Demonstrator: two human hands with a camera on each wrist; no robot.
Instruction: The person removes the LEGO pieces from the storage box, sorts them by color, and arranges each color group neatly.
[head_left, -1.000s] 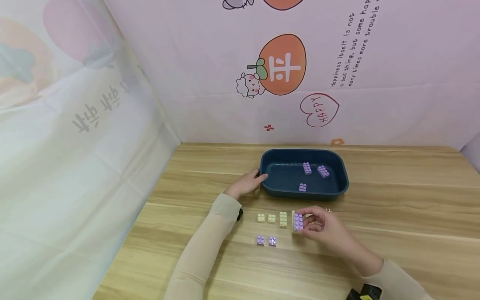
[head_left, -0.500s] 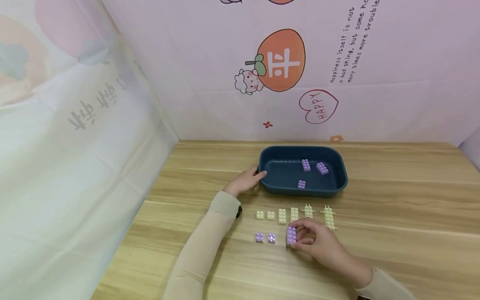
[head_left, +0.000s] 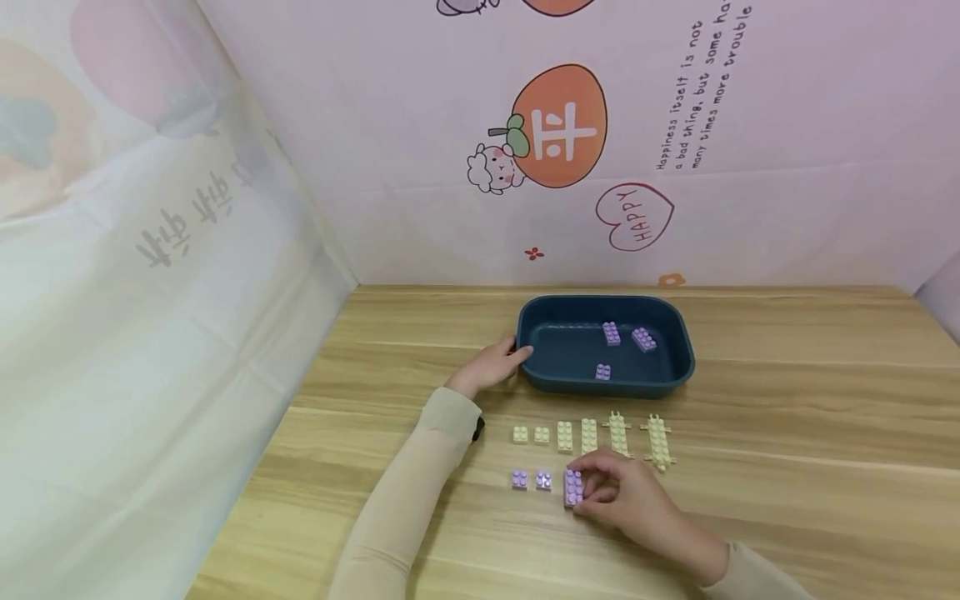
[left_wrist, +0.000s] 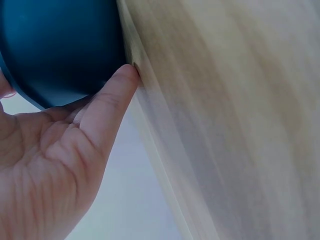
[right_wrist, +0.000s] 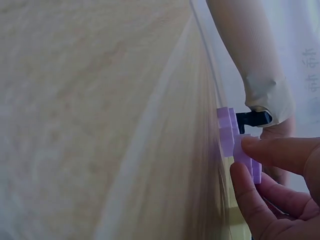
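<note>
My right hand (head_left: 633, 500) pinches a purple eight-stud toy brick (head_left: 573, 488) between thumb and fingertips, down at the wooden table. In the right wrist view the held brick (right_wrist: 243, 152) shows its side between the fingertips, with other purple bricks (right_wrist: 226, 125) behind it. Just left of it in the head view sit two small purple four-stud bricks (head_left: 543, 480) in a row. My left hand (head_left: 491, 367) holds the left end of a dark blue tray (head_left: 600, 387), thumb over the rim and fingers outside; the left wrist view shows the fingers against the tray wall (left_wrist: 65, 55).
Pale yellow bricks lie in a row between tray and right hand: two small squares (head_left: 521, 434), two longer ones (head_left: 565, 437), and two long pieces with side pegs (head_left: 658, 442). Three purple bricks (head_left: 643, 340) lie inside the tray. A printed cloth (head_left: 420, 208) hangs behind the table.
My right hand has carried the purple brick from above the yellow row toward me and left, beside the small purple bricks. My left hand stays on the tray.
</note>
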